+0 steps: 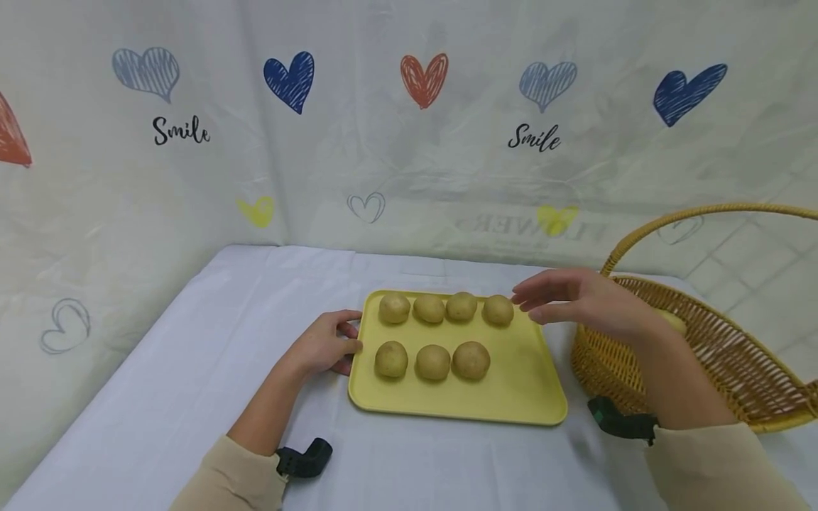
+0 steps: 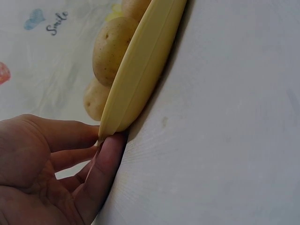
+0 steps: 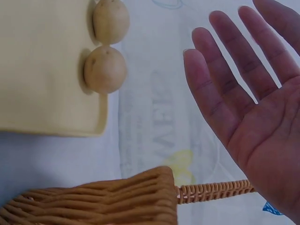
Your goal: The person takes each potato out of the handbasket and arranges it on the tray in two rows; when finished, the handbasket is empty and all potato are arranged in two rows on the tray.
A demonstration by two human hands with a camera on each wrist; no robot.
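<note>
A yellow tray (image 1: 524, 383) lies on the table with several potatoes (image 1: 432, 362) on it, in a far row and a near row of three. The near row's right end is bare tray. At the tray's left edge my left hand (image 1: 326, 344) pinches the rim, a fingertip low against its outer side in the left wrist view. My right hand (image 1: 591, 301) is raised over the far right corner, between tray and basket, close to the last potato (image 1: 498, 310) of the far row. Its fingers (image 3: 225, 70) are extended and hold nothing.
A wicker basket (image 1: 741, 355) with a tall arched handle (image 1: 703, 209) stands to the right of the tray. Partly behind my right forearm, a potato (image 1: 672, 321) shows inside it. A white cloth (image 1: 409, 468) covers the table, and a heart-printed curtain (image 1: 358, 156) hangs behind.
</note>
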